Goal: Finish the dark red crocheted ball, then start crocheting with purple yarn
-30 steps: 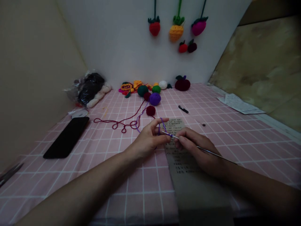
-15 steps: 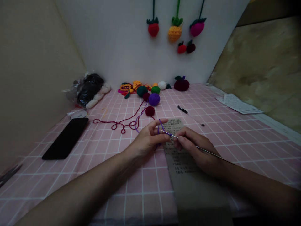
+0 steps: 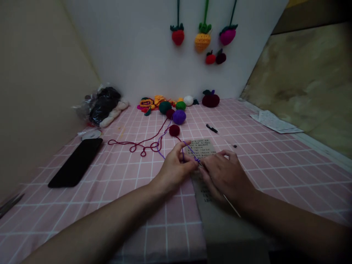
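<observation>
The table (image 3: 123, 183) is checked pink with white lines; the yarn strand (image 3: 191, 150) is coloured purple, the loose thread (image 3: 123, 142) maroon, the phone (image 3: 75, 161) black.

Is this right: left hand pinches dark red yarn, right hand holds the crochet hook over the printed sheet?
No: the head view shows the yarn in the left hand is purple, not dark red. The right hand does hold the crochet hook over the printed sheet.

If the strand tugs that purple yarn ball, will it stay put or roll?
The purple ball looks round and sits free on the flat cloth, so it would probably roll. Being wound yarn, it is likely soft and light, so a pull on its strand toward the left hand may drag it. The green ball close behind might block it.
</observation>
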Demonstrator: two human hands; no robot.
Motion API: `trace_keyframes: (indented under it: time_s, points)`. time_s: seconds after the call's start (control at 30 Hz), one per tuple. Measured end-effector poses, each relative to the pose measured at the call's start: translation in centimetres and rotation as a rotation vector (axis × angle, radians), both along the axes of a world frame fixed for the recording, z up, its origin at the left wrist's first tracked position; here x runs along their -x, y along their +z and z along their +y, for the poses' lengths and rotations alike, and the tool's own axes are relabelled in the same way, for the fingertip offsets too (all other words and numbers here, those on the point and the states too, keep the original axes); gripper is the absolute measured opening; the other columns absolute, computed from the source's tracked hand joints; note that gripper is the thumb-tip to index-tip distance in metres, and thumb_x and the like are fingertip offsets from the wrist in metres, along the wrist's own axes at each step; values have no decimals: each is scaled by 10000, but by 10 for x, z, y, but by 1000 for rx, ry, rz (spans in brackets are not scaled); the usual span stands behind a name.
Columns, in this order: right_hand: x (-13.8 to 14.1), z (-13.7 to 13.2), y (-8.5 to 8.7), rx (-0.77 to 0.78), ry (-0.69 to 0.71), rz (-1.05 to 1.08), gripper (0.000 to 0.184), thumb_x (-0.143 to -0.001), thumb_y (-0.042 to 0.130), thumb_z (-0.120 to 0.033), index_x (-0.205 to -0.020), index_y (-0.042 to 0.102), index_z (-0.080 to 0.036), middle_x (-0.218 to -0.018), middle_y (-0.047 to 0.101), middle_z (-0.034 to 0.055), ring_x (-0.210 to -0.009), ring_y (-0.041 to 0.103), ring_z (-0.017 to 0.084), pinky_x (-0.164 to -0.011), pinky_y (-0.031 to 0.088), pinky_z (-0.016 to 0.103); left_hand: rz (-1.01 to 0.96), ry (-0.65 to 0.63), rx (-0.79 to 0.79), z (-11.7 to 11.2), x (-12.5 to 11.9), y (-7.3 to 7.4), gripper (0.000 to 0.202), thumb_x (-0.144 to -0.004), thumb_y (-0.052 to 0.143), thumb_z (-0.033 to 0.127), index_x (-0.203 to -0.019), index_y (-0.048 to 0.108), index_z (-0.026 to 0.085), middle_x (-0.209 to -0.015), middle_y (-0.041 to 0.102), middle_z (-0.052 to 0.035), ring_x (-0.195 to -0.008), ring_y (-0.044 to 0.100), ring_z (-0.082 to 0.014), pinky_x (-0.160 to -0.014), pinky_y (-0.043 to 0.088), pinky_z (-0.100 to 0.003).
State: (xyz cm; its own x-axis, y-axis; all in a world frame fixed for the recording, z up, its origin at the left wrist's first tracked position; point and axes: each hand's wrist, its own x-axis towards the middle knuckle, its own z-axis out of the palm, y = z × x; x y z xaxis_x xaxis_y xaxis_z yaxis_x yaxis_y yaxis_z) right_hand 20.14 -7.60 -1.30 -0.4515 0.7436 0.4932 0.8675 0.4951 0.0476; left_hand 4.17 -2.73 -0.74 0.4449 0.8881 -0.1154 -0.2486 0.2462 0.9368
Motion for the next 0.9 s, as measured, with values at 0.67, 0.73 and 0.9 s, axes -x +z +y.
trace_keyframes:
  time_s: [0.67,0.73,0.9]
  points:
    - [-6,5,-1,-135,57,67,238,-946,404,-181,-788,580,-151,-681,605,34,-654,543,205,-806,314,413,-170,-33,134,-4,-1,2,697,-621,703,30,-1266,477,164,-646,598,54,-581,528,-71,-648,391,-217]
    - [-7,6,0,-107,105,94,232,-947,399,-175,-802,579,-156,-685,604,25,-659,540,194,-813,314,404,-163,-55,118,-2,1,2,710,-629,709,33,-1284,468,166,-645,601,50,-588,534,-77,-647,392,-221]
    - [-5,4,0,-68,101,79,229,-942,392,-166,-785,558,-160,-682,579,21,-653,526,179,-818,316,396,-56,39,24,-4,-1,0,704,-650,741,79,-1288,468,197,-683,587,54,-607,544,-89,-659,401,-243]
